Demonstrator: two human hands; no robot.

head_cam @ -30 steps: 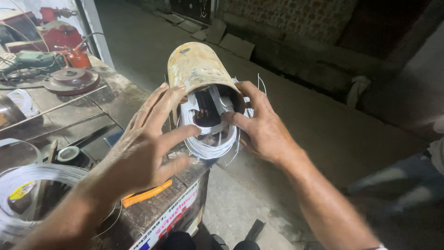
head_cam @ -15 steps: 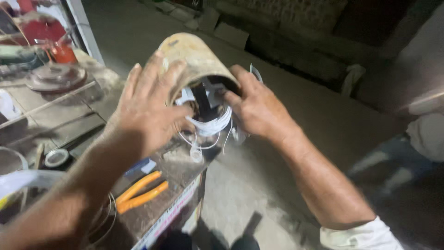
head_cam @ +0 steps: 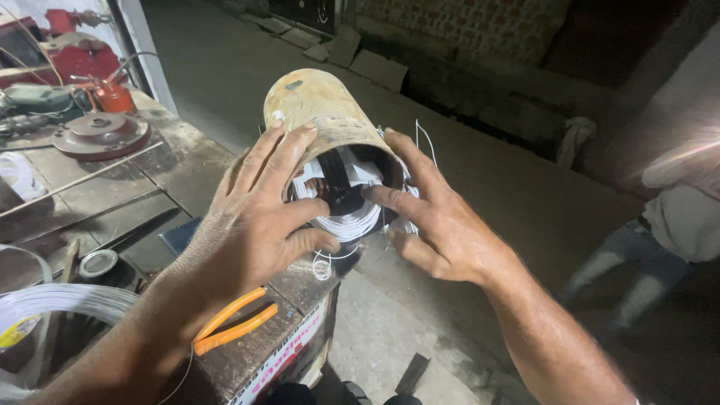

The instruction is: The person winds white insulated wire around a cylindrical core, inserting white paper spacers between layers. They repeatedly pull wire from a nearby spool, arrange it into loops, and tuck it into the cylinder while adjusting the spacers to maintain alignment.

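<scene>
A rusty yellowish metal cylinder [head_cam: 322,112], a motor stator housing, lies on its side at the bench corner with its open end toward me. White wire windings [head_cam: 346,223] bulge out of the opening. My left hand [head_cam: 259,217] wraps the housing's left side, fingers spread over the rim and the windings. My right hand [head_cam: 435,217] grips the right side, its index finger pressed against the winding at the mouth. Loose white wire ends [head_cam: 324,264] dangle below.
Orange-handled pliers [head_cam: 232,321] lie on the worn workbench [head_cam: 172,169] near my left forearm. A coil of white wire [head_cam: 56,300] sits at lower left, a tape roll [head_cam: 97,262] beside it. A round metal disc [head_cam: 101,133] and red oil can [head_cam: 114,96] stand behind. A person's leg [head_cam: 630,255] is at right.
My left hand has slid from spread over the housing's top to its left side, fingers curled on the rim. My right index finger now presses at the winding.
</scene>
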